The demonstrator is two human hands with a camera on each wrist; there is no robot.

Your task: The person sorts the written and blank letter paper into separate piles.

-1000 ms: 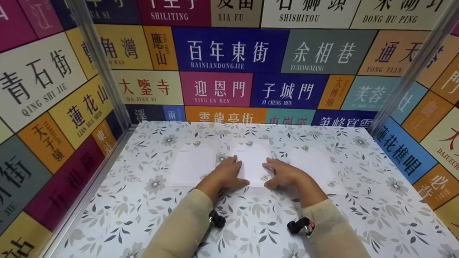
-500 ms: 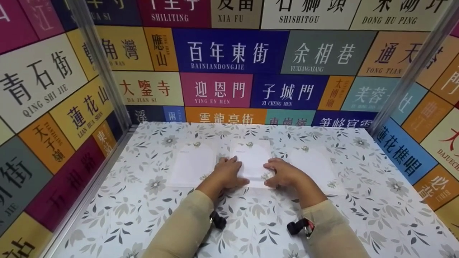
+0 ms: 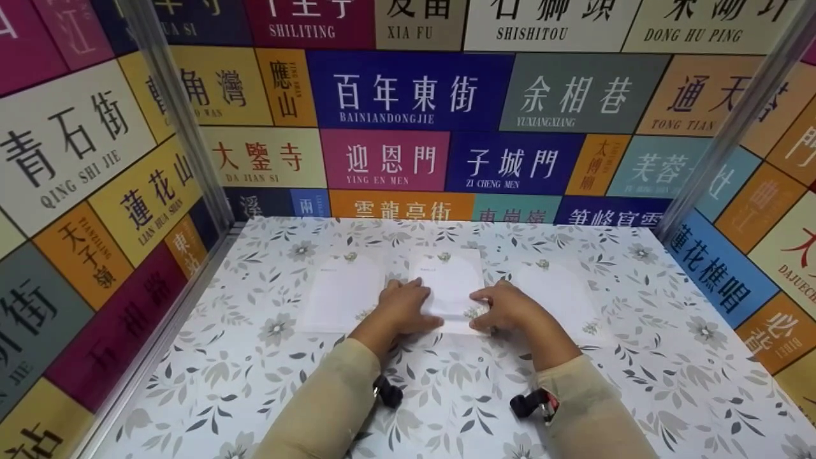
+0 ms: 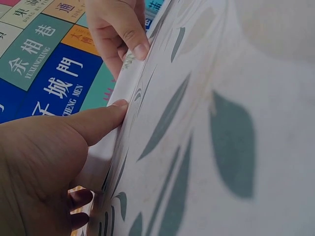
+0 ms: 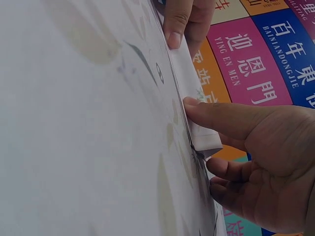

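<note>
Three white sheets of paper with printed floral corners lie in a row. My left hand holds the left side of the middle sheet, its thumb at the near edge. On the opposite side my right hand grips that sheet's lower right corner, thumb in front and fingers along the side. A bend shows across the sheet's near part, and in the right wrist view the paper stands slightly raised by the thumb. Some fingertips are hidden behind the paper.
The left sheet and the right sheet lie flat beside the hands. A floral cloth covers the table. Walls with coloured sign panels and metal posts enclose the back and sides.
The near part of the middle sheet has bowed upward, with a crease-like shadow appearing there. Both hands stay nearly in place; the right fingers have shifted very slightly.
</note>
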